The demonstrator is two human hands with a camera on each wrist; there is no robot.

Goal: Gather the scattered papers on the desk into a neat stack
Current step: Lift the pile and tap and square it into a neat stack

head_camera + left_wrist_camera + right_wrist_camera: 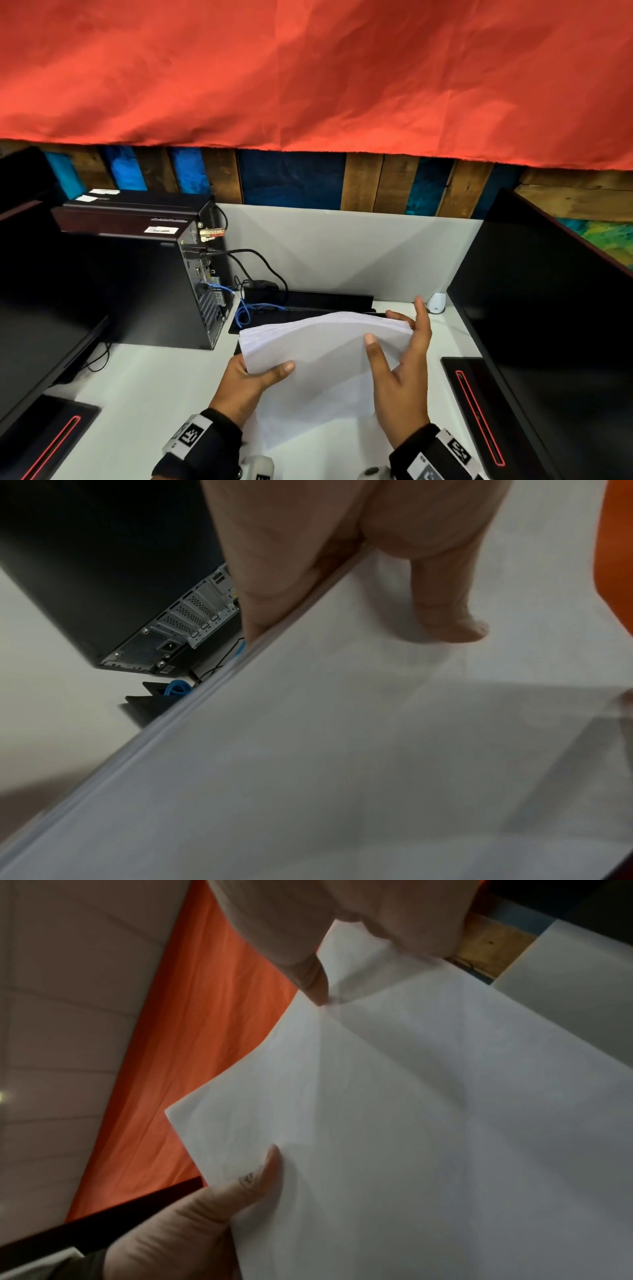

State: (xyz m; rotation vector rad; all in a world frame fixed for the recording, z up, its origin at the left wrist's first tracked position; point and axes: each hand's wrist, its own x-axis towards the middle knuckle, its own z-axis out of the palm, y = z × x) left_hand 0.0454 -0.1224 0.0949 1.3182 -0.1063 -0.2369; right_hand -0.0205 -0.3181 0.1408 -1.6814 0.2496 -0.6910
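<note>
Left hand [251, 383] gripping the stack of papers [325, 346] at its near left corner, thumb on top, fingers beneath. Right hand [400, 373] clasping the stack's right end, thumb pressed on the top sheet, fingers spread behind the far right edge. Stack held above the white surface [147, 394], near its middle, long axis running left to right, right end tilted higher, sheets bowed upward. Beyond, a black computer tower [147, 274] toward the surface's left back corner, blue cable [245, 308] beside it.
</note>
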